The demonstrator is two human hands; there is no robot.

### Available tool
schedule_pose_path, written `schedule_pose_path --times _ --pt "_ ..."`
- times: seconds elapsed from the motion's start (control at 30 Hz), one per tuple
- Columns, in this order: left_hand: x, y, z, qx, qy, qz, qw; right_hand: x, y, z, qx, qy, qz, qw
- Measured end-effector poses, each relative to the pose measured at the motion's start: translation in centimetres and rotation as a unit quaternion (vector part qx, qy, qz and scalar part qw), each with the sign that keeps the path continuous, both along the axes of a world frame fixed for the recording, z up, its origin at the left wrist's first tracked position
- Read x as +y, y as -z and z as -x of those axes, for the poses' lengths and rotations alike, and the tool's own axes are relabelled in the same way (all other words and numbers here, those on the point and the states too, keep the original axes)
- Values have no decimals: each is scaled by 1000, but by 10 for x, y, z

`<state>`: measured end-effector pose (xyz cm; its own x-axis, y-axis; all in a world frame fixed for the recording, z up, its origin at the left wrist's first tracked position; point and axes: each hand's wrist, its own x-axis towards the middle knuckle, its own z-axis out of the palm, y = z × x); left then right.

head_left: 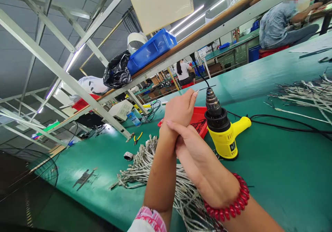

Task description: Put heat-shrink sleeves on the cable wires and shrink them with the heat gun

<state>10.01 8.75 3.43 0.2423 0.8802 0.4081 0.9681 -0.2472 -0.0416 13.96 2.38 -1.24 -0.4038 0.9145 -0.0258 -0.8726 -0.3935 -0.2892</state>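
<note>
My left hand [181, 106] reaches forward with its fingertips pinched on a thin dark strand [207, 87], held across the top of the heat gun's nozzle. The yellow heat gun [223, 140] stands upright on its rear end, with its stepped metal nozzle pointing up. Around my left wrist closes my right hand [195, 155], thumb on top; its other fingers are mostly hidden. A red coil bracelet [228, 204] circles my right wrist. Under my forearms lies a heap of grey cables [142, 166] with connector ends. Behind my hands, a red tray [199, 111] holds dark small pieces.
The green table [285, 176] also carries yellow-handled pliers [138, 138], a blue can [134, 118] and a second cable pile [311, 97] at right. A black cord [285, 119] runs rightward. A blue bin [151, 50] sits on the overhead shelf. Two people sit farther back.
</note>
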Motion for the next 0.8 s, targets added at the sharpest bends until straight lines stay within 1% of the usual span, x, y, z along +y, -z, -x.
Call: schedule_pose_path --times 0.13,0.33,0.43,0.6,0.7,0.8 --pt "2 -1 -4 -2 9 3 1000 1 -2 -3 14 -1 8 1000" --pt "5 -2 -10 9 12 3 1000 5 -1 -6 25 16 -7 1000" --pt "8 -1 -10 4 23 5 1000 6 -2 -7 31 21 -15 999" --pt "10 1 -10 -15 38 12 999 6 -1 -8 14 32 3 999" --pt "9 0 -11 -25 47 11 999 5 0 -7 12 35 -2 999" --pt "8 0 -10 -25 44 11 999 4 1 -6 11 24 -6 1000"
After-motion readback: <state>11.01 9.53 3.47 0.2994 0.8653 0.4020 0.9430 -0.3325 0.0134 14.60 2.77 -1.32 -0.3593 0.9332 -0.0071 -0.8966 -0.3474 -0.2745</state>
